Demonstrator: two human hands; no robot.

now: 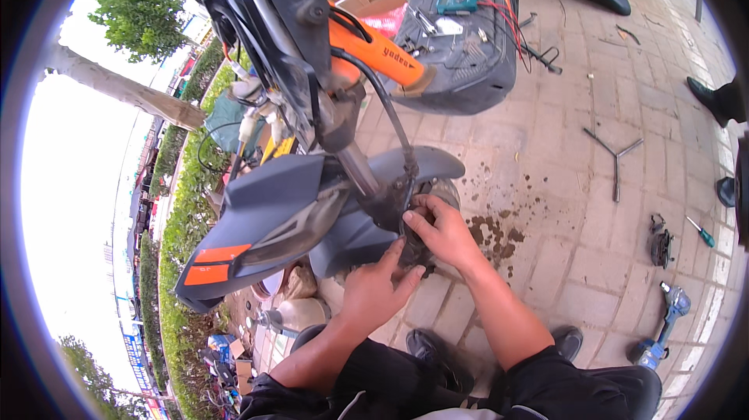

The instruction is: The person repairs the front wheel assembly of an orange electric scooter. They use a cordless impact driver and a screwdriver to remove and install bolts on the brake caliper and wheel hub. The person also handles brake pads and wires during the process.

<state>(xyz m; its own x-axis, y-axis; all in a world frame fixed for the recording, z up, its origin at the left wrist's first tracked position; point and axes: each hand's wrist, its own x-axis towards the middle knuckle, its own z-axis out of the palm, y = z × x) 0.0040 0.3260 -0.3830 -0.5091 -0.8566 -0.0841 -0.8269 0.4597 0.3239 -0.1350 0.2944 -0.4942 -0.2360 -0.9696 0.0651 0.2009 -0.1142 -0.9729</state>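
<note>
A scooter's front end stands before me, with its fork leg point(360, 169) running down to a dirty lower clamp point(384, 205). Beside that leg a black cable point(396, 125) drops toward the wheel, which is mostly hidden. My right hand point(443, 231) is closed at the cable's lower end, thumb and fingers pressed in beside the fork. Lower down and to the left, my left hand point(376, 293) has index finger and thumb spread, the index tip at the fork's bottom. Grey front fender point(351, 244) and a grey body panel point(269, 190) with orange patches lie left of the hands.
On the scooter's footboard point(488, 69) lie a teal multimeter point(456, 4) and loose tools. Across the paving at right are a three-armed wrench point(616, 156), a round dark part point(662, 244), a screwdriver point(702, 233) and a blue power tool point(665, 326). Another person's shoe point(706, 100) shows at the right edge.
</note>
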